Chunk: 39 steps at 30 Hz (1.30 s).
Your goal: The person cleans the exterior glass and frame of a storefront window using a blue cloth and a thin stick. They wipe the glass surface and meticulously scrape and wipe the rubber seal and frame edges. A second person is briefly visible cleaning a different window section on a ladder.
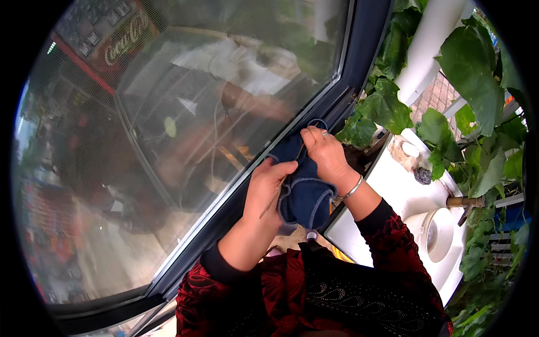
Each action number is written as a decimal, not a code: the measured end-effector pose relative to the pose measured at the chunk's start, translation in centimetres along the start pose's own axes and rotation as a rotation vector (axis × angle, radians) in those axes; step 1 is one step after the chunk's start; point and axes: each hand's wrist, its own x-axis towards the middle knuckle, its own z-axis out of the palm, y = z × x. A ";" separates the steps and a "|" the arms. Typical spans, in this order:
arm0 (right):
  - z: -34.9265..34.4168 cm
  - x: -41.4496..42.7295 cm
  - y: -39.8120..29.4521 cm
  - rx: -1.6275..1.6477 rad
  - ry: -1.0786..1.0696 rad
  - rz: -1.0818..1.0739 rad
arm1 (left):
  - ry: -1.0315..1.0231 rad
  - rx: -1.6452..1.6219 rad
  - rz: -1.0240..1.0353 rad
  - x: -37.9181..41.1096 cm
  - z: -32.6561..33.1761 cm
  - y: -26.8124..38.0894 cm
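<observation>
A dark navy cloth [309,196] with pale overlocked edges is bunched between my two hands, right beside the dark window frame [236,206]. My left hand [265,191] grips the cloth's near side, its thumb lying across the top. A thin brown stick [273,198] runs beneath that thumb and up towards the cloth's folds. My right hand [328,153] pinches the far end of the cloth near the lower corner of the glass pane [189,139]. Part of the cloth hangs below both hands. Fingertips on both sides are partly hidden by the fabric.
Right of me is a white sink [370,223] with a white bucket [438,236], a brass tap [465,202], a bar of soap [410,149] and a metal scourer [422,175]. Vine leaves [387,105] hang over the window's edge, near a white pipe [433,38]. Reflections blur the glass.
</observation>
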 end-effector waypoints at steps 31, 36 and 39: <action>1.0 3.7 10.6 -0.345 -0.218 0.114 | -0.138 -0.148 -0.019 11.2 4.8 -2.0; -1.3 2.8 7.9 -0.464 -0.178 0.025 | -0.162 -0.171 -0.080 8.4 2.8 -1.6; -1.4 2.3 6.4 -0.408 -0.165 -0.016 | -0.120 -0.120 -0.081 7.0 1.4 -1.7</action>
